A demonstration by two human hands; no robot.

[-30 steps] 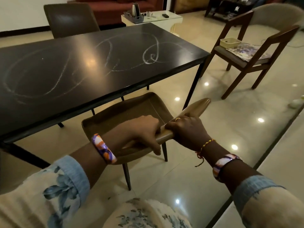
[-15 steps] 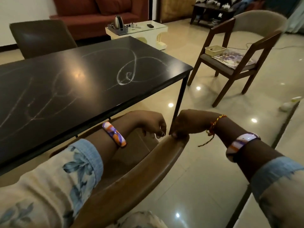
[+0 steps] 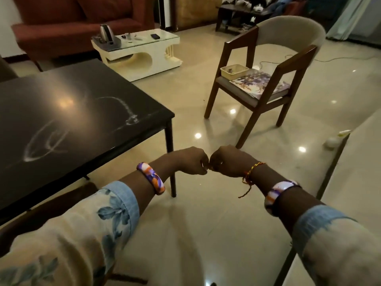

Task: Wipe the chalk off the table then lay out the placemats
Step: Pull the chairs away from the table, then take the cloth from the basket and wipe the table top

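The black table [image 3: 86, 112] fills the left of the view, with white chalk loops [image 3: 44, 144] and a chalk curve [image 3: 125, 109] drawn on its top. Floral placemats [image 3: 258, 83] lie on the seat of a wooden armchair [image 3: 266, 58] to the right, beside a small cream tray [image 3: 234, 70]. My left hand [image 3: 190, 161] and my right hand [image 3: 226, 161] hang over the floor, just right of the table's near corner leg. Both are curled into fists, knuckles nearly touching, with nothing seen in them.
A brown chair's back [image 3: 47, 209] shows at the lower left, under my left sleeve. A cream coffee table [image 3: 140, 52] with a kettle [image 3: 106, 34] stands beyond, before a red sofa [image 3: 82, 19]. A pale raised ledge [image 3: 350, 168] runs along the right.
My hands have let go of the brown chair's back and come together as fists. The view has swung right, so the table sits further left and the armchair nearer.
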